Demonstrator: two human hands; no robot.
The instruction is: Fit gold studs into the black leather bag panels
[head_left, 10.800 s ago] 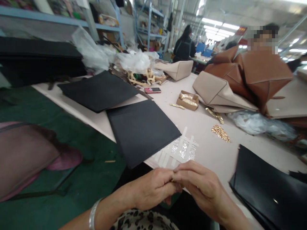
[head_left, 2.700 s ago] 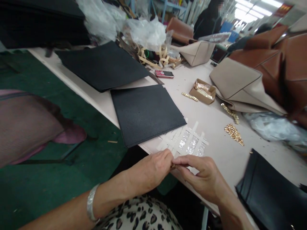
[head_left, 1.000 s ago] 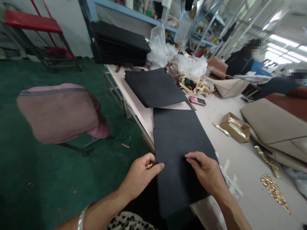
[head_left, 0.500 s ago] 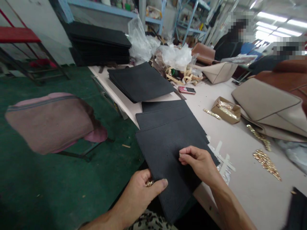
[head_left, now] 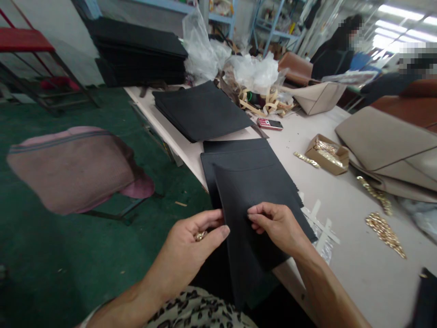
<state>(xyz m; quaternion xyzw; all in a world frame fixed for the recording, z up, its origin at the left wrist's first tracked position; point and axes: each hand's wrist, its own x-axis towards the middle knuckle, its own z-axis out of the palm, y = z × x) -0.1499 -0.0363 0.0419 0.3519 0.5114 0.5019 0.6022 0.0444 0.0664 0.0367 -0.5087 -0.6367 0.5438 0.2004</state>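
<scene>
My left hand (head_left: 193, 241) curls around small gold-coloured metal pieces (head_left: 200, 236). Its thumb and fingertips are at the left edge of a black leather-like panel (head_left: 239, 255), whose near part hangs over the table's front edge. My right hand (head_left: 278, 225) has thumb and forefinger pinched together just over the panel's surface; whatever is between them is too small or hidden to make out. The panel's left side stands raised and bent. Beneath it lie more black panels (head_left: 235, 148), their edges fanned out.
A further stack of black panels (head_left: 201, 111) lies behind, near a red phone (head_left: 269, 124). To the right are a small cardboard box (head_left: 327, 157), gold chain pieces (head_left: 385, 234) and beige bags (head_left: 385, 146). A cloth-covered stool (head_left: 75, 173) stands left. Other people sit farther back.
My left hand has moved up and slightly left along the panel's edge. The panel's left side has lifted and bent. My right hand, still pinched, has shifted a little left.
</scene>
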